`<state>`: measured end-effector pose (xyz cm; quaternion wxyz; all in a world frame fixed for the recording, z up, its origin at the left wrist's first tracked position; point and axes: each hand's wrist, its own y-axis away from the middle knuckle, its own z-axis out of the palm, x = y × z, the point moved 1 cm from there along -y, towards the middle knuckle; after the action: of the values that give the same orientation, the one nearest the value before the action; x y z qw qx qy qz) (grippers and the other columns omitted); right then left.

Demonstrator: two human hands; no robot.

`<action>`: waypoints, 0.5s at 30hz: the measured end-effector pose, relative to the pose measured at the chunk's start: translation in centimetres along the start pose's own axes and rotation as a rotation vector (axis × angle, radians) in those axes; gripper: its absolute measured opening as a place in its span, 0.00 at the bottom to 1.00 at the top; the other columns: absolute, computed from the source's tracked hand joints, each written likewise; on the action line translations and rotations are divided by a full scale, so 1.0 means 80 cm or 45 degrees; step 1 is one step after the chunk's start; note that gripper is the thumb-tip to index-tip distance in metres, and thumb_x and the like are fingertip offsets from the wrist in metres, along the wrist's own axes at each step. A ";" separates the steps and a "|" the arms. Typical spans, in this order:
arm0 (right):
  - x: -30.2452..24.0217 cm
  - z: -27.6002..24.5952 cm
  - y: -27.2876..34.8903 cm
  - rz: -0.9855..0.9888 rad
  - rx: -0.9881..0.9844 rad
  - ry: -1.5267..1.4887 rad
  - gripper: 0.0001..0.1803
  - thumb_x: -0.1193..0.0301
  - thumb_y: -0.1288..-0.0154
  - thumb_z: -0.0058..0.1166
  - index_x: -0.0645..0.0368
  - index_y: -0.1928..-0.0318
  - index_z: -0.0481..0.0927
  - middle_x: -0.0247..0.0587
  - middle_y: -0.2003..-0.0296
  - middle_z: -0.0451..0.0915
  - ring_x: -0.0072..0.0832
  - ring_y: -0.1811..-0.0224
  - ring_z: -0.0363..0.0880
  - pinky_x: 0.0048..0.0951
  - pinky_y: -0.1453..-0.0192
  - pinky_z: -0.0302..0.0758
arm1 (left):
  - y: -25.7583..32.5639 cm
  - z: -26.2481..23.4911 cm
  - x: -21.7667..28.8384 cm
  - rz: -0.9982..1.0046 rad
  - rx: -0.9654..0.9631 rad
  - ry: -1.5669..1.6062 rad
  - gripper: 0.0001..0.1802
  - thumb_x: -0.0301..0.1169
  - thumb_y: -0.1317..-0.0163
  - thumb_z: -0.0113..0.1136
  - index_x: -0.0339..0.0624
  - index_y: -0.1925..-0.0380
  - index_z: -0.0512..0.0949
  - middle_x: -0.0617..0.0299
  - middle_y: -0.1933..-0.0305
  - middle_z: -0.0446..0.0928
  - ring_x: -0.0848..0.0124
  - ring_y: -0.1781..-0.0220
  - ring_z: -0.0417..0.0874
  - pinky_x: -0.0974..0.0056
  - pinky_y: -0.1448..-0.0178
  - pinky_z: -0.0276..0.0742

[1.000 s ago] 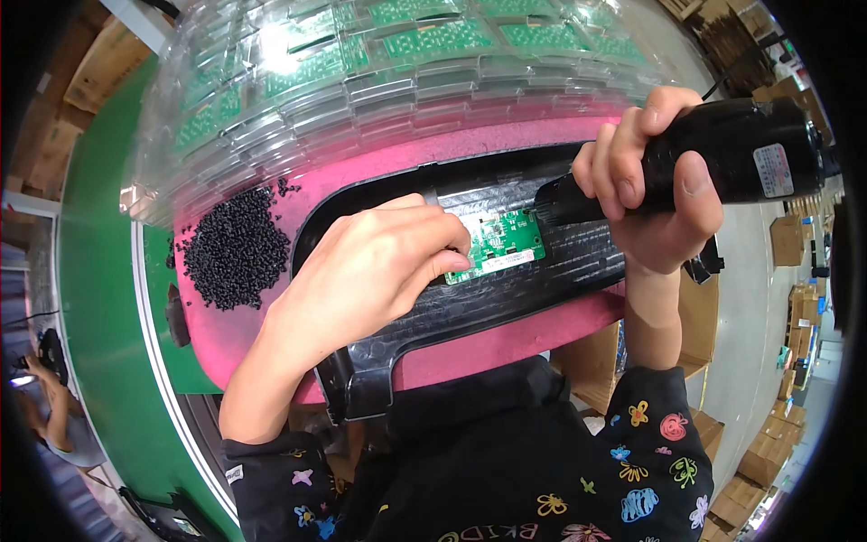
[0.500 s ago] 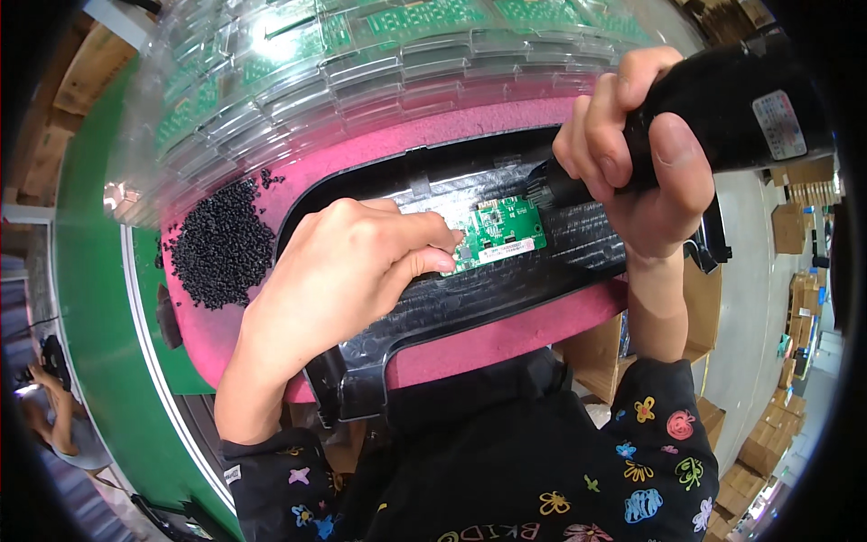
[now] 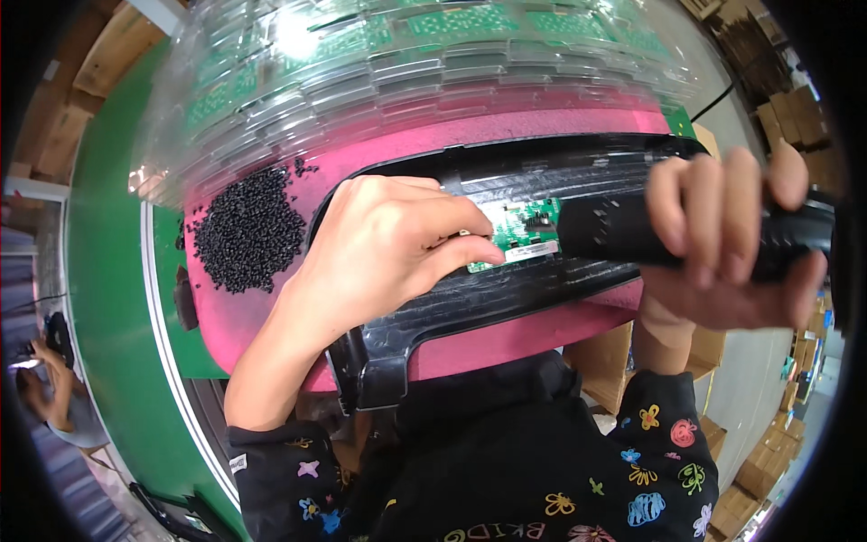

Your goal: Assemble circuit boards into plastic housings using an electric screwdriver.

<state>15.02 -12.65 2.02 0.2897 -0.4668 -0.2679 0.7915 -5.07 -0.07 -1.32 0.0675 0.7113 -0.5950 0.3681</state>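
A green circuit board [image 3: 517, 238] with a white label strip lies inside a long black plastic housing [image 3: 452, 312]. My left hand [image 3: 388, 239] reaches across the housing's left part, thumb and forefinger pinched at the left end of the board. Whether a small piece sits between those fingertips is hidden. Fingers wrapped round it, my right hand [image 3: 722, 235] holds a black cylindrical tool, which looks like an electric screwdriver [image 3: 605, 226]. Its dark nose is over the board's right end. This hand is slightly blurred.
Left of the housing lies a pile of small black screws [image 3: 248, 230] on the pink mat [image 3: 488, 348]. Behind it are stacked clear plastic trays [image 3: 388, 86] holding green boards. A green surface [image 3: 104, 298] extends at left. Cardboard boxes [image 3: 768, 452] stand at right; another person [image 3: 63, 388] is at far left.
The screwdriver has swung from slanting up to the right to lying nearly level in view, and my right hand has moved right and down. Board, housing and left hand appear shifted slightly right.
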 end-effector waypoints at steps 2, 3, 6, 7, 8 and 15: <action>-0.011 0.007 0.002 -0.030 0.046 -0.089 0.21 0.56 0.38 0.60 0.54 0.53 0.70 0.23 0.79 0.74 0.15 0.81 0.73 0.22 0.67 0.73 | 0.000 0.000 0.002 0.014 0.021 0.048 0.10 0.28 0.51 0.76 0.36 0.71 0.86 0.57 0.70 0.87 0.67 0.72 0.86 0.66 0.70 0.78; -0.010 0.006 0.002 -0.031 0.045 -0.094 0.21 0.56 0.38 0.60 0.54 0.53 0.70 0.23 0.79 0.74 0.15 0.81 0.73 0.22 0.67 0.73 | 0.000 0.000 0.003 0.042 0.044 0.096 0.10 0.28 0.51 0.76 0.35 0.71 0.86 0.56 0.70 0.87 0.67 0.72 0.86 0.67 0.69 0.78; -0.007 0.003 0.007 -0.077 0.039 -0.157 0.23 0.56 0.41 0.61 0.54 0.54 0.68 0.24 0.78 0.76 0.16 0.80 0.75 0.23 0.64 0.76 | -0.001 -0.001 0.003 0.089 0.080 0.181 0.11 0.26 0.53 0.77 0.33 0.71 0.86 0.54 0.71 0.86 0.66 0.73 0.85 0.67 0.69 0.78; -0.007 0.003 0.007 -0.093 0.036 -0.176 0.23 0.57 0.41 0.62 0.53 0.54 0.67 0.24 0.78 0.76 0.16 0.80 0.76 0.23 0.64 0.78 | -0.002 -0.001 0.003 0.112 0.092 0.238 0.11 0.26 0.53 0.77 0.33 0.71 0.86 0.55 0.71 0.86 0.65 0.73 0.85 0.67 0.68 0.78; -0.008 0.002 0.008 -0.110 0.034 -0.193 0.23 0.57 0.42 0.62 0.53 0.54 0.67 0.25 0.78 0.77 0.16 0.80 0.77 0.23 0.63 0.79 | -0.004 0.000 0.004 0.136 0.104 0.297 0.11 0.26 0.53 0.76 0.33 0.70 0.85 0.55 0.71 0.86 0.65 0.72 0.85 0.66 0.68 0.79; -0.006 0.002 0.001 -0.124 -0.057 -0.080 0.24 0.56 0.42 0.63 0.54 0.54 0.67 0.25 0.77 0.78 0.16 0.80 0.78 0.22 0.65 0.80 | -0.003 0.002 0.003 0.113 0.111 0.324 0.08 0.24 0.49 0.73 0.32 0.70 0.84 0.56 0.70 0.86 0.64 0.72 0.85 0.65 0.68 0.79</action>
<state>15.02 -13.09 2.31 0.3087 -0.4346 -0.3169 0.7845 -4.79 -0.31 -1.23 0.0949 0.6341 -0.5960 0.4834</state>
